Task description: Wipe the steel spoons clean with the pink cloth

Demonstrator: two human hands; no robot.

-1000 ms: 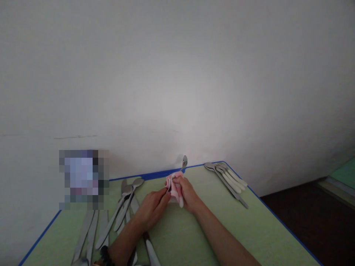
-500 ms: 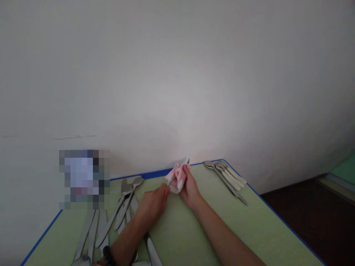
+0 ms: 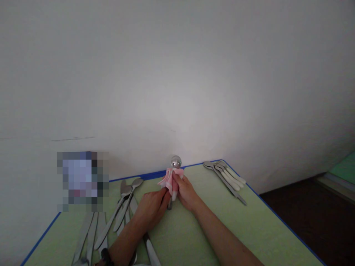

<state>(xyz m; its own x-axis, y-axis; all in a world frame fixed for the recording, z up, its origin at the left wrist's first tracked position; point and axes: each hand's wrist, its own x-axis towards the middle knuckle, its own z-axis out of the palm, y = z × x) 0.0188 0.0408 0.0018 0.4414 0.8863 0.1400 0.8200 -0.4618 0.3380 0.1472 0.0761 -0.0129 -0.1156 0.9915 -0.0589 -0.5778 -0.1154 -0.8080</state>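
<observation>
- Head view: a spoon [image 3: 176, 162] is held bowl-up above the green table [image 3: 263, 229].
- Its handle is gripped by the left hand [image 3: 154, 206].
- A pink cloth [image 3: 168, 180] is clasped around it by the right hand [image 3: 188, 194].

Both forearms [image 3: 216, 229] angle inward, left hand [image 3: 154, 207] and right hand [image 3: 187, 191] close together, fingers [image 3: 164, 198] seemingly curled.
</observation>
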